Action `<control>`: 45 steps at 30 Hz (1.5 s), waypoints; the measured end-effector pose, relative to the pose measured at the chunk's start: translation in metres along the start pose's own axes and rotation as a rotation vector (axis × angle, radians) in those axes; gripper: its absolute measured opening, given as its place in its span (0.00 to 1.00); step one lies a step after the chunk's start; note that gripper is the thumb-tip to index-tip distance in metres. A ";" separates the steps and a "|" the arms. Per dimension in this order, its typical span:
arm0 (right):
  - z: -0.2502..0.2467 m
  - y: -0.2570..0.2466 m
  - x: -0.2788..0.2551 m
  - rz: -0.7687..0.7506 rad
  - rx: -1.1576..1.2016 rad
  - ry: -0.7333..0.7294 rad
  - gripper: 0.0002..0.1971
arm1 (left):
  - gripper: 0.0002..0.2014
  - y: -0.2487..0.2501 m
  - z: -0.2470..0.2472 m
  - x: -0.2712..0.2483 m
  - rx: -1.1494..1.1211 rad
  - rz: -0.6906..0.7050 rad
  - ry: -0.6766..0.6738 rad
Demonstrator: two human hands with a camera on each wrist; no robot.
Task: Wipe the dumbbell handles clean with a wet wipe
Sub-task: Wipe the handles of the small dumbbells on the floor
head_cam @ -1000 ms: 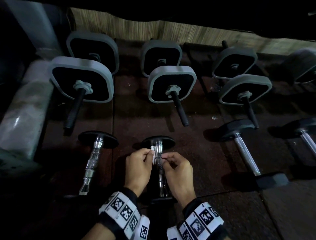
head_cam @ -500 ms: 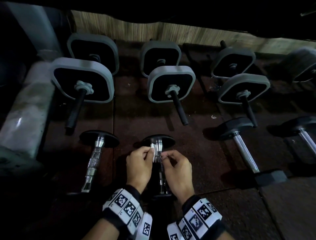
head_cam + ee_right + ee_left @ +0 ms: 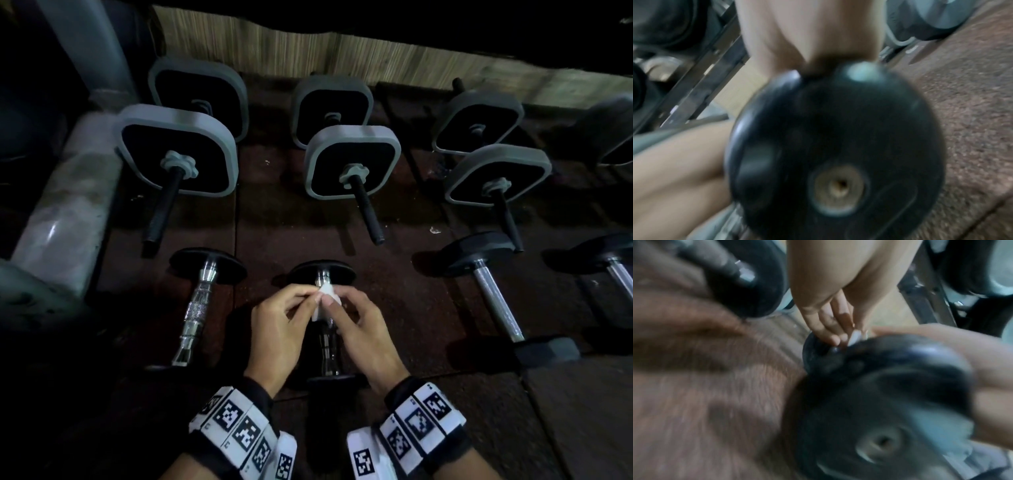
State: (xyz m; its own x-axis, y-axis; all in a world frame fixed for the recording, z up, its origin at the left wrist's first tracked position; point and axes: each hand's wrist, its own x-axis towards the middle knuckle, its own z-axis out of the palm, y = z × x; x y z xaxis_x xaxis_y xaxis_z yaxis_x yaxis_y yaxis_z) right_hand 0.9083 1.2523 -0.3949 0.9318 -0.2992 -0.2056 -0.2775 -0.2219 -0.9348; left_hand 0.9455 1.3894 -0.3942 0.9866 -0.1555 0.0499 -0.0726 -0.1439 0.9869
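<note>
**Ana:** What are the hands holding?

**Ben:** Both pinch one small white wipe [image 3: 324,297]. The left hand [image 3: 279,327] grips it from nine o'clock and the right hand [image 3: 359,330] from three o'clock. They press it on the shiny handle [image 3: 327,337] of the middle dumbbell [image 3: 322,274], near the far black end.

**Ana:** Did anything change?

**Ben:** Yes. A moment ago the wipe sat on the left side of the bar. Now it sits on top, with the fingers closer together. I think the wipe is going round the bar, so this handle is only partly clean.

**Ana:** And the others?

**Ben:** Another dumbbell [image 3: 197,308] lies at nine o'clock and one more [image 3: 495,301] at three o'clock, both untouched.

**Ana:** What can't you see?

**Ben:** The hands hide most of the handle. Both wrist pictures are blurry, and a black round weight [image 3: 834,146] fills them.
</note>
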 end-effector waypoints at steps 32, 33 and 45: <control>-0.061 -0.001 -0.007 -0.061 -0.273 -0.577 0.05 | 0.12 -0.026 0.017 -0.054 0.127 -0.233 -0.021; -0.061 -0.001 -0.008 -0.070 -0.269 -0.587 0.06 | 0.12 -0.026 0.017 -0.054 0.131 -0.225 -0.022; -0.046 -0.011 -0.008 -0.072 -0.241 -0.630 0.07 | 0.07 -0.013 0.000 -0.055 -0.024 -0.260 -0.116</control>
State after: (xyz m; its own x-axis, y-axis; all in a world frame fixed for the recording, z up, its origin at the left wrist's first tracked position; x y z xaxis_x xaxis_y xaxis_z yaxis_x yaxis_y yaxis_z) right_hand 0.8929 1.2150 -0.3697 0.8881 0.3059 -0.3432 -0.1863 -0.4431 -0.8769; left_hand 0.8920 1.4000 -0.4095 0.9483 -0.2270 -0.2217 0.1855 -0.1702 0.9678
